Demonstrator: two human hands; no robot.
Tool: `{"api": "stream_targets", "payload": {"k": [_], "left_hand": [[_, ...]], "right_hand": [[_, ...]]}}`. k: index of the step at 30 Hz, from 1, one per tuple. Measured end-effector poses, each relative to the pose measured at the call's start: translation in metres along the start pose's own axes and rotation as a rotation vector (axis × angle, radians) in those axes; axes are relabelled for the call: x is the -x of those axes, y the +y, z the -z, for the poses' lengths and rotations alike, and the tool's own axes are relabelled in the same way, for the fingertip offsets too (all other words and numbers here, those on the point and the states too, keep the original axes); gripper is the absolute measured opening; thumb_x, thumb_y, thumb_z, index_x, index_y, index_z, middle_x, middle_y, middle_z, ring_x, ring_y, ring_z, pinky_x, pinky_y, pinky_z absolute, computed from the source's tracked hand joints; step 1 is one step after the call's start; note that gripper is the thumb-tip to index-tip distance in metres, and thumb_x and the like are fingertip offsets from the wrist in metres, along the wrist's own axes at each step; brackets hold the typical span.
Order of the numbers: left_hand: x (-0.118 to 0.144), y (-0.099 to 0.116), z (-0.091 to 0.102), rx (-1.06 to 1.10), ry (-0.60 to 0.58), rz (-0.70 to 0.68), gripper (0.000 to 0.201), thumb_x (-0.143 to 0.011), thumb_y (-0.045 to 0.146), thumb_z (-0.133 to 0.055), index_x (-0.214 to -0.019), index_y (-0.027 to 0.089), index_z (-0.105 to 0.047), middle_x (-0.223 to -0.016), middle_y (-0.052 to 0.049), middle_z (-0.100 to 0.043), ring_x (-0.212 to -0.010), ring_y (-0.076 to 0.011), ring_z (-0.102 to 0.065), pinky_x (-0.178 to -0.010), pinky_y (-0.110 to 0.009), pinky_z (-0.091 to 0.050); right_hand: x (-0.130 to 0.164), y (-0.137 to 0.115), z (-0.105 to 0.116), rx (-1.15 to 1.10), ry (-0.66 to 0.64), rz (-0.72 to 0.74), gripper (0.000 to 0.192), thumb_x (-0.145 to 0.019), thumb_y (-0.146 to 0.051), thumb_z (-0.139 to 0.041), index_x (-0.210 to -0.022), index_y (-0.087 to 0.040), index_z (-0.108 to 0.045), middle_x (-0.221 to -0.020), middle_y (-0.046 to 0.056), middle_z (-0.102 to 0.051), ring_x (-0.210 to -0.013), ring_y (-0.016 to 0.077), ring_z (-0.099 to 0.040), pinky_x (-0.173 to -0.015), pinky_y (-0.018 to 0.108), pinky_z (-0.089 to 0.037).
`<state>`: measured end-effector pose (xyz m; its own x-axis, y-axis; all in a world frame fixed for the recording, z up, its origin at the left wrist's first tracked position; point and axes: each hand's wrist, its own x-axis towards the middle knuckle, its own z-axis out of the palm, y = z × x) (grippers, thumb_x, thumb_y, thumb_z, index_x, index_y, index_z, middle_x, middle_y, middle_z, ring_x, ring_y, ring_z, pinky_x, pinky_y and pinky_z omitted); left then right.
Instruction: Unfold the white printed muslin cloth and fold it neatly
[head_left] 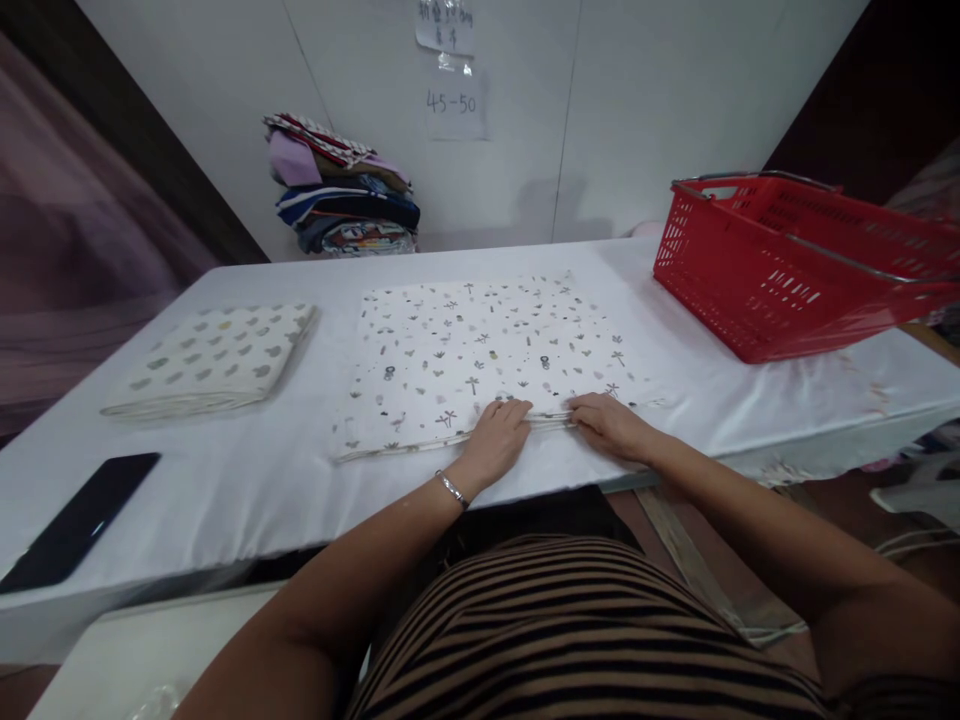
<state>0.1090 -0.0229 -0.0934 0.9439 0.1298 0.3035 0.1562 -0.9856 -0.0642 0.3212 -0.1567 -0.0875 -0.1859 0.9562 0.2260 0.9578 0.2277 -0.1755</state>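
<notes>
A white folded cloth [480,350] printed with small palm trees, flamingos and other motifs lies flat in front of me on the table. At its near edge, my left hand [499,437] is closed over the folded layers, fingers together on top; its thumb is mostly hidden. Just to the right, my right hand [609,427] pinches the same edge near the right corner. Between the two hands, several stacked layers show. A silver bracelet [452,489] circles my left wrist.
Left of it on the white-covered table [247,470] lies another folded cloth [217,355] with grey-green shapes. A black phone [82,520] rests at the left front. At the right stands a red plastic basket [795,280]. Behind is a stack of folded fabrics [345,195] against the wall.
</notes>
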Motion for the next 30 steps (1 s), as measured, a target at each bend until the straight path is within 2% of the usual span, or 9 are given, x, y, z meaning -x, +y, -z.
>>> {"api": "stream_targets", "payload": {"k": [5, 10, 13, 15, 20, 22, 25, 30], "left_hand": [[0.001, 0.004, -0.004, 0.021, 0.042, -0.073, 0.028, -0.093, 0.013, -0.033, -0.086, 0.014, -0.060, -0.117, -0.006, -0.057, -0.114, -0.0199, -0.044, -0.093, -0.035, -0.036], [0.005, 0.005, -0.003, 0.034, 0.041, -0.107, 0.028, -0.093, 0.014, -0.033, -0.084, 0.014, -0.060, -0.106, -0.006, -0.060, -0.107, -0.0192, -0.047, -0.090, -0.036, -0.036], [0.005, 0.005, -0.002, 0.047, 0.047, -0.123, 0.025, -0.093, 0.016, -0.036, -0.082, 0.014, -0.059, -0.108, -0.007, -0.059, -0.108, -0.0203, -0.046, -0.089, -0.036, -0.036], [0.005, 0.005, -0.003, 0.053, 0.059, -0.121, 0.023, -0.092, 0.015, -0.038, -0.081, 0.014, -0.059, -0.112, -0.007, -0.058, -0.109, -0.0210, -0.046, -0.090, -0.037, -0.036], [0.007, 0.005, -0.008, 0.086, 0.028, -0.088, 0.019, -0.088, 0.010, -0.041, -0.080, 0.014, -0.058, -0.104, -0.006, -0.061, -0.092, -0.0184, -0.053, -0.082, -0.035, -0.041], [0.008, 0.004, -0.010, 0.103, 0.031, -0.070, 0.018, -0.087, 0.010, -0.042, -0.081, 0.014, -0.058, -0.103, -0.007, -0.061, -0.092, -0.0186, -0.054, -0.081, -0.035, -0.043], [0.006, 0.003, -0.010, 0.121, 0.034, -0.049, 0.018, -0.086, 0.008, -0.041, -0.087, 0.014, -0.058, -0.104, -0.009, -0.061, -0.093, -0.0190, -0.054, -0.081, -0.035, -0.045], [0.000, 0.003, -0.011, 0.090, -0.019, -0.024, 0.027, -0.084, 0.003, -0.039, -0.100, 0.015, -0.058, -0.094, -0.008, -0.062, -0.086, -0.0199, -0.056, -0.077, -0.035, -0.046]], "right_hand": [[0.010, -0.006, -0.006, 0.135, 0.048, 0.013, 0.018, -0.087, -0.014, -0.044, -0.090, -0.016, -0.062, -0.121, 0.010, -0.056, -0.110, 0.0216, -0.048, -0.087, 0.036, -0.039], [0.013, -0.011, -0.009, 0.187, 0.057, 0.019, 0.021, -0.091, -0.015, -0.041, -0.090, -0.015, -0.062, -0.115, 0.010, -0.059, -0.108, 0.0207, -0.048, -0.086, 0.034, -0.037], [0.013, -0.010, -0.009, 0.183, 0.048, 0.024, 0.021, -0.091, -0.016, -0.042, -0.090, -0.016, -0.063, -0.113, 0.009, -0.060, -0.106, 0.0199, -0.049, -0.085, 0.033, -0.037], [0.013, -0.009, -0.010, 0.186, 0.042, 0.030, 0.021, -0.091, -0.017, -0.042, -0.091, -0.016, -0.063, -0.112, 0.009, -0.060, -0.103, 0.0196, -0.050, -0.084, 0.033, -0.036], [0.015, -0.005, -0.015, 0.188, 0.043, 0.040, 0.023, -0.093, -0.019, -0.040, -0.094, -0.017, -0.063, -0.110, 0.008, -0.061, -0.097, 0.0192, -0.050, -0.082, 0.034, -0.036], [0.015, -0.005, -0.016, 0.174, 0.071, 0.040, 0.023, -0.093, -0.019, -0.041, -0.094, -0.016, -0.063, -0.108, 0.009, -0.061, -0.096, 0.0189, -0.051, -0.081, 0.034, -0.036], [0.013, -0.007, -0.015, 0.159, 0.111, 0.033, 0.023, -0.092, -0.019, -0.041, -0.094, -0.016, -0.064, -0.106, 0.009, -0.062, -0.095, 0.0187, -0.052, -0.080, 0.033, -0.038], [0.013, -0.010, -0.017, 0.116, 0.090, -0.001, 0.024, -0.091, -0.019, -0.041, -0.102, -0.019, -0.063, -0.110, 0.009, -0.062, -0.100, 0.0187, -0.053, -0.083, 0.035, -0.043]]}}
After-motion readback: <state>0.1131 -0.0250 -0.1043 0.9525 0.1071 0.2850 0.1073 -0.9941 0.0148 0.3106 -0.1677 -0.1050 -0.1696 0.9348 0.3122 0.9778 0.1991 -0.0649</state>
